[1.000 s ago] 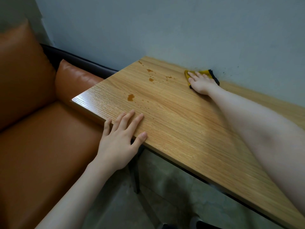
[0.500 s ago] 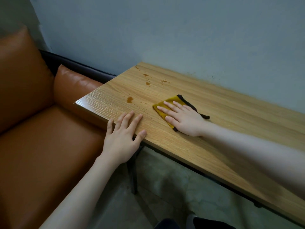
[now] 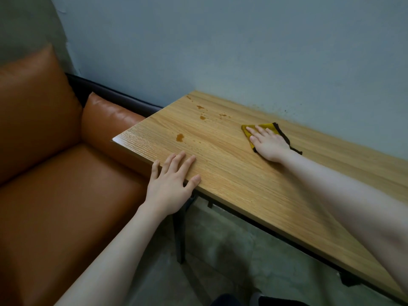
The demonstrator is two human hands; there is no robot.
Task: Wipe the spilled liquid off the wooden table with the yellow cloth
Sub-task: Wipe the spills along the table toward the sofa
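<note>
Right hand (image 3: pixel 268 144) flat, fingers straight, pressing yellow black-edged cloth (image 3: pixel 268 127) onto light wooden table (image 3: pixel 254 184); left hand (image 3: pixel 171 182) flat, released, at near edge; brown spilled drops (image 3: pixel 180 137) between.

We count two hands (image 3: pixel 170 184) (image 3: pixel 268 143), one cloth (image 3: pixel 266 126), one table (image 3: pixel 254 186), one sofa (image 3: pixel 55 173), and several brown spills (image 3: pixel 180 137).

Yellow cloth (image 3: pixel 266 127), black-edged, lay flat on the wooden table (image 3: pixel 254 184) near the wall, pinned under my right grip (image 3: pixel 268 144). Spilled liquid (image 3: pixel 180 137): one amber blot near the table's left end, smaller spots (image 3: pixel 202 117) toward the far corner, all left of the cloth.
</note>
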